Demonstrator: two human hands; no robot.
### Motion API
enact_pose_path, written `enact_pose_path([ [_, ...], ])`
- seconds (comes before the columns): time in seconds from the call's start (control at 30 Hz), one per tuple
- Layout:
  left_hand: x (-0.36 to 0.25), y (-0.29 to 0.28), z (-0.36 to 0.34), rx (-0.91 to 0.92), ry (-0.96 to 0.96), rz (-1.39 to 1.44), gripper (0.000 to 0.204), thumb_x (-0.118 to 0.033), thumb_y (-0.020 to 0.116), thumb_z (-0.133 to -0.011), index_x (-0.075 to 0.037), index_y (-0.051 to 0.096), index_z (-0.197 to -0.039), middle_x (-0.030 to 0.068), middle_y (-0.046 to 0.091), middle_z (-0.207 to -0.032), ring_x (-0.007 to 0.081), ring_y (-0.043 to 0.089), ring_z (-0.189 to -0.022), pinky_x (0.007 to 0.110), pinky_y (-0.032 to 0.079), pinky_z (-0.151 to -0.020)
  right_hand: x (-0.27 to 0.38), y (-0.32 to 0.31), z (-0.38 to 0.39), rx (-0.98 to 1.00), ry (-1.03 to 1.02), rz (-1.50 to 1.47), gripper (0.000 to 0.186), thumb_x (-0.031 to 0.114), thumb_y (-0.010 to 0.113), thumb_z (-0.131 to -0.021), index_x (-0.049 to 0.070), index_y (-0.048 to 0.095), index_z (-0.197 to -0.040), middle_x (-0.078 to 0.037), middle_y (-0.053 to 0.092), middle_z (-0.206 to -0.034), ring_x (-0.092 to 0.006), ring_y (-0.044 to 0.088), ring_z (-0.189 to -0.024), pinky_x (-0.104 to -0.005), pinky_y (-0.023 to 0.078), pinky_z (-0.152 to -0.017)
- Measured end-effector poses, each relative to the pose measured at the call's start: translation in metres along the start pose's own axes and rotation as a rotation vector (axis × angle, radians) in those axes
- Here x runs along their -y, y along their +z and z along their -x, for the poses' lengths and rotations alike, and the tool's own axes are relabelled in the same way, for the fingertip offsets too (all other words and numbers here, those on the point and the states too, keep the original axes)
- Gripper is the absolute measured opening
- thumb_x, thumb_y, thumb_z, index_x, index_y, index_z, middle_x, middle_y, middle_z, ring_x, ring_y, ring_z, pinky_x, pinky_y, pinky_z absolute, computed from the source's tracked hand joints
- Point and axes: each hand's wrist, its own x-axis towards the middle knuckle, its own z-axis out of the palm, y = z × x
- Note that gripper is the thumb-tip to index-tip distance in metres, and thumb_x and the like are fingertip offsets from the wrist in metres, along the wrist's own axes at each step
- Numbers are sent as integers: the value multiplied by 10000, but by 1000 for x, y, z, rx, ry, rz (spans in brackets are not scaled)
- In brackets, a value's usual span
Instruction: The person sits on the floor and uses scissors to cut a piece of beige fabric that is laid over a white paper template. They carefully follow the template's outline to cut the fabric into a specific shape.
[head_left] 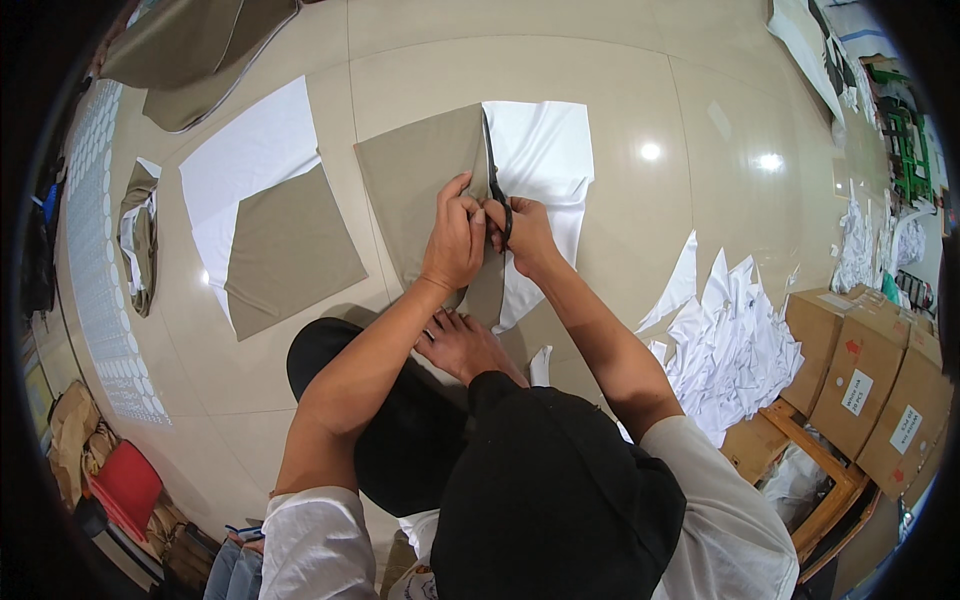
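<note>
My right hand (525,240) is closed round the black handles of a pair of scissors (495,180), whose blades point away from me along the edge of a brown fabric piece (415,165). Close beside it, my left hand (455,240) has its fingers bent, pinching the brown fabric near the scissors. White fabric (545,150) lies to the right of the blades, partly under the brown piece. Both lie on the tiled floor, just ahead of my bare foot (470,350).
Left of my hands lies another brown piece (295,250) over white fabric (260,135). A heap of white scraps (730,345) sits at the right, beside cardboard boxes (850,370) and a wooden frame (835,490). More brown fabric (200,50) is at the far left.
</note>
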Motion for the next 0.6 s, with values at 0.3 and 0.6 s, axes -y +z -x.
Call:
enact_pose_path([
  [0.3,6,0,-1,-27,73,-56,177,-117,517,-1152,42,504,-1230,372,451,-1560,542,538,-1419,536,493,-1141,14,7,0,13,-36,-11,305,270,863,-934,25,697,-860,-27,642,-692,-118,567,-522,-275,420,-494],
  [0.6,1,-1,0,0,13,11,186,-125,480,-1170,52,504,-1223,390,441,-1555,529,480,-1484,534,403,-1237,11,6,-8,15,-32,-15,303,253,873,-935,21,683,-892,-26,647,-697,-118,568,-524,-278,420,-501],
])
